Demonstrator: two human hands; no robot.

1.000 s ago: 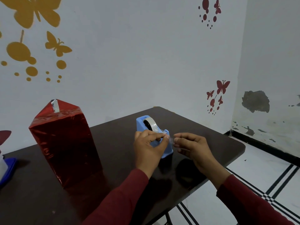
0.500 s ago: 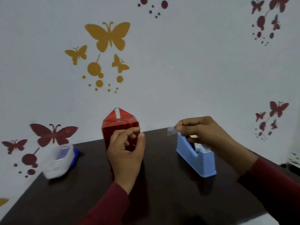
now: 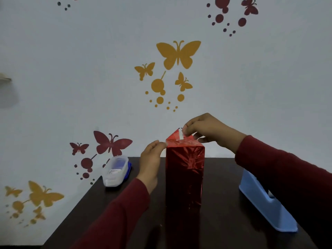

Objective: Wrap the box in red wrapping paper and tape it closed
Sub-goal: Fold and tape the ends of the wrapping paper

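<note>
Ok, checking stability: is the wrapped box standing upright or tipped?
Upright: the wrapped box stands on end on the table, sides vertical, folded flap on top.
</note>
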